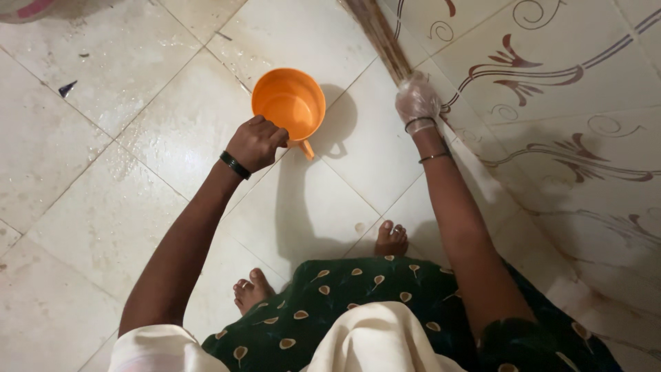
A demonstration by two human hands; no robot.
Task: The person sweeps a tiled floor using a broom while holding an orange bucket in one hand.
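An orange plastic mug [289, 103] hangs over the wet floor with its mouth facing me and its handle sticking out at the lower right. My left hand [256, 142], with a black band on the wrist, is closed on the mug's lower left rim. My right hand [416, 100] wears a clear plastic glove and two thin bangles. It grips a stick broom [377, 34] whose brown bundle runs up and to the left, out of the frame's top edge.
Pale floor tiles [103, 207] look wet and streaked. A wall with maroon swirl patterns [571, 76] rises on the right. My bare feet [391, 240] stand below the mug. A small dark scrap [67, 87] lies at upper left, near a pink-rimmed object [24, 8].
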